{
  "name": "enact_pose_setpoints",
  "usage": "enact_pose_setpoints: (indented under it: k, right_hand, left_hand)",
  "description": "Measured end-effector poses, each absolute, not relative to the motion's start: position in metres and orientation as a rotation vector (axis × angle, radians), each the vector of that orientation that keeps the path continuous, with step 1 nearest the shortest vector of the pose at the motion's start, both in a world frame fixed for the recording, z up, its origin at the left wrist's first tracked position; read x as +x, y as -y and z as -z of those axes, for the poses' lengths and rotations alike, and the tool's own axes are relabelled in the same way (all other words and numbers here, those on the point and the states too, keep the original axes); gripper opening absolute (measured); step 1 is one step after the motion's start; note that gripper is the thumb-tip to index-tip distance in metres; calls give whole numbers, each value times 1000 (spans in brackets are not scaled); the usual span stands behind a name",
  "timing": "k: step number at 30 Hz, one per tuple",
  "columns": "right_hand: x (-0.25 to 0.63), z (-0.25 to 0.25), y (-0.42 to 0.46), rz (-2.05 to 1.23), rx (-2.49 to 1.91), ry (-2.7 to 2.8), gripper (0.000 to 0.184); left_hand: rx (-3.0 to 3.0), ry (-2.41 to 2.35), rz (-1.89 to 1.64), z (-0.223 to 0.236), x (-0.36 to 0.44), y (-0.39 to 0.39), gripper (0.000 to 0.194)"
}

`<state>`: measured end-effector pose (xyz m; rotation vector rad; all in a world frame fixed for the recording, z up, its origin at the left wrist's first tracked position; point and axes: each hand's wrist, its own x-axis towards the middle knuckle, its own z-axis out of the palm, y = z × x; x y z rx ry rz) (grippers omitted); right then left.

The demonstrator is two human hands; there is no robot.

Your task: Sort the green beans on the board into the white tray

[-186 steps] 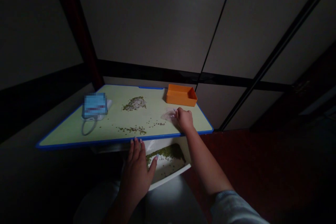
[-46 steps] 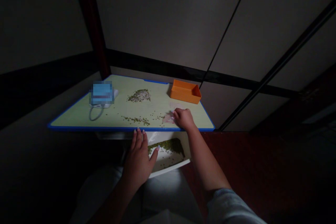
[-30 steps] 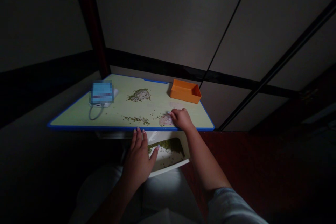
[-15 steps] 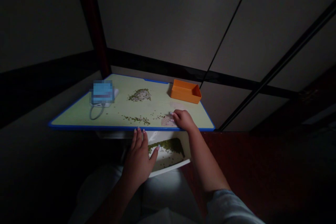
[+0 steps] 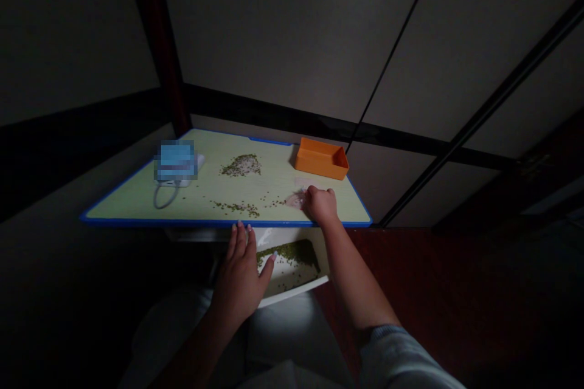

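Observation:
My right hand [image 5: 322, 205] rests curled on a pale green cutting board [image 5: 219, 223] with a blue rim, its fingertips closed on a small piece of clear plastic film [image 5: 295, 199]. My left hand [image 5: 239, 270] lies with its fingers spread over the board's front edge and holds nothing. Below that edge sits a white tray [image 5: 292, 295] holding a band of green mung beans [image 5: 288, 253]. Further mung beans form a small heap [image 5: 240, 165] and a loose scatter [image 5: 236, 209] on the board.
An orange plastic tray [image 5: 320, 159] stands at the board's back right corner. A blurred blue and white item [image 5: 176, 160] with a looped cord [image 5: 164, 197] lies at the left. Dark wall panels [image 5: 292, 30] rise behind, with a dark reddish surface [image 5: 433, 292] to the right.
My right hand has shifted slightly right and toward the back of the board, and the film has moved with it. My left hand has stayed at the board's front edge.

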<state>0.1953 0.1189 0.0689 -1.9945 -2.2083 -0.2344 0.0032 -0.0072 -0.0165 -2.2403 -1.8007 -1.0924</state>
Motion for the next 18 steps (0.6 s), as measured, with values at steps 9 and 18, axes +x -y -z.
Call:
enact_pose_setpoints:
  k: [9, 18]
  right_hand:
    - [205, -67, -123, 228, -2114, 2050, 32]
    - [203, -66, -124, 204, -1950, 2131, 35]
  left_hand:
    - [-2239, 1832, 1114, 16, 5, 7, 73]
    - [-2228, 1822, 1110, 17, 5, 7, 72]
